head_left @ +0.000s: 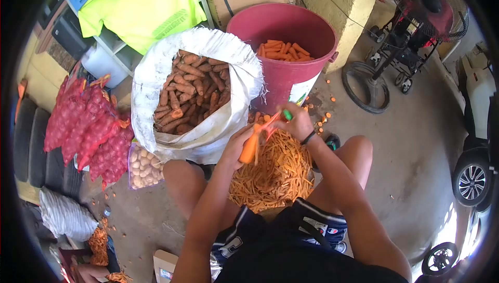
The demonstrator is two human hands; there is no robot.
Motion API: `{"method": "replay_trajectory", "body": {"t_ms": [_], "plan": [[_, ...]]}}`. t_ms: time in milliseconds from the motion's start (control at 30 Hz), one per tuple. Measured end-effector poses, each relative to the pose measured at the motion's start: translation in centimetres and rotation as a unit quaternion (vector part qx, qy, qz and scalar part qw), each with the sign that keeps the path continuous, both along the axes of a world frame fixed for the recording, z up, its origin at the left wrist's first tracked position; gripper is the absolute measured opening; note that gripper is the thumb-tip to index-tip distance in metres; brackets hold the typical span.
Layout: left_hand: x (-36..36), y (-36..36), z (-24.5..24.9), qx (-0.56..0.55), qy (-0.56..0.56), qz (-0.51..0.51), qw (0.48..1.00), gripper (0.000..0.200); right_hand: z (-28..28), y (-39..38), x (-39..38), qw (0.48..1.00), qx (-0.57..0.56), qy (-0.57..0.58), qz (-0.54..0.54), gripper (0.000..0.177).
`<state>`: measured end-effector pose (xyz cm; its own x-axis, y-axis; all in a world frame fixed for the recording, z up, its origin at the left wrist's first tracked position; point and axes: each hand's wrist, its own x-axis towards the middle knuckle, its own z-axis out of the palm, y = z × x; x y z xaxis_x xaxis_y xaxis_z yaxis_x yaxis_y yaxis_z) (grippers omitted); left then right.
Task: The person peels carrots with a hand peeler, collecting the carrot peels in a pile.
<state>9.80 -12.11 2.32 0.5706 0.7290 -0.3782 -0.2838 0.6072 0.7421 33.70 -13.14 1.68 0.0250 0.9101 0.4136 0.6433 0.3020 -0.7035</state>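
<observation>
My left hand (237,146) is wrapped round an orange carrot (249,149), held tilted above a heap of peelings. In my right hand (297,123) is a peeler (270,126) with a green part at its handle, its head against the upper end of the carrot. Below both hands lies the large pile of carrot peelings (278,179), between my knees. A white woven sack (148,95) full of unpeeled carrots (195,88) stands open at the left. Behind my right hand, a red bin (265,82) holds bright peeled carrots (283,50).
Red net bags of onions (91,127) and a bag of potatoes (141,167) lie left. A fan (429,10) stands back right over a round base. Carrot ends (323,119) are scattered by the bin. Part of another person (91,271) shows lower left.
</observation>
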Motion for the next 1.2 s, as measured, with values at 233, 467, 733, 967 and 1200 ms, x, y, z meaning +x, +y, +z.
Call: {"method": "replay_trajectory", "body": {"t_ms": [233, 467, 733, 967, 1200], "plan": [[0.7, 1.0, -1.9, -0.005, -0.04, 0.084, 0.996, 0.039, -0.1, -1.5, -2.0, 0.996, 0.032, 0.049, 0.072, 0.045], [0.1, 0.3, -1.4, 0.015, 0.022, 0.005, 1.0, 0.043, -0.4, 0.3, 0.6, 0.999, 0.029, 0.007, -0.033, 0.052], [0.2, 1.1, -2.8, -0.025, -0.082, 0.019, 0.996, 0.034, -0.5, -1.5, -2.0, 0.995, 0.015, 0.037, 0.092, 0.057], [-0.2, 0.0, -1.2, -0.003, -0.009, -0.012, 1.0, 0.035, -1.3, 0.7, 1.9, 0.994, -0.055, 0.022, -0.09, 0.055], [0.8, 0.3, -1.4, -0.019, -0.052, 0.03, 0.998, 0.033, 0.3, -1.9, -2.5, 0.994, 0.003, 0.036, 0.101, 0.047]]}}
